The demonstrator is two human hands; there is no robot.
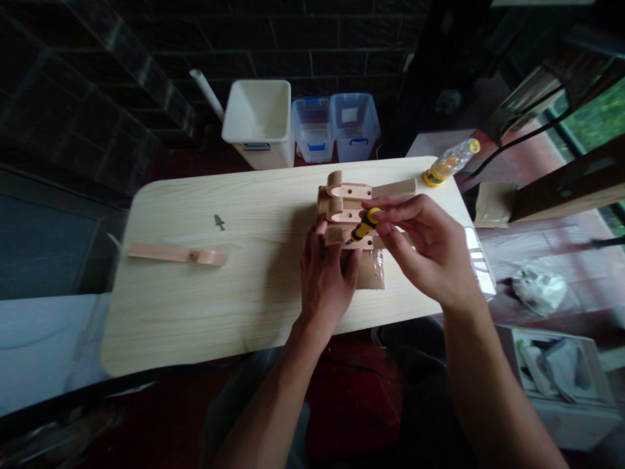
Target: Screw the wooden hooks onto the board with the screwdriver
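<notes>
Between the thumb and fingers of my right hand (422, 244) is a short yellow and black screwdriver (365, 225), tilted down. Its tip meets the nearest of several wooden hooks (364, 242), by a dark hole or screw. My left hand (328, 273) grips the left end of that hook, its fingers partly hidden. Two more wooden hooks lie behind it in parallel, the farthest hook (359, 191) showing two dark holes or screws. Underneath them is a brown block (370, 277) that looks wrapped in shiny clear film.
On the pale wooden table (195, 319), another wooden hook (170, 253) lies at left, near a few small screws (219, 223). A clear bottle-shaped container with yellow ends (452, 163) is at the back right corner. Beyond the table stand a white bin (257, 111) and two clear boxes (355, 127).
</notes>
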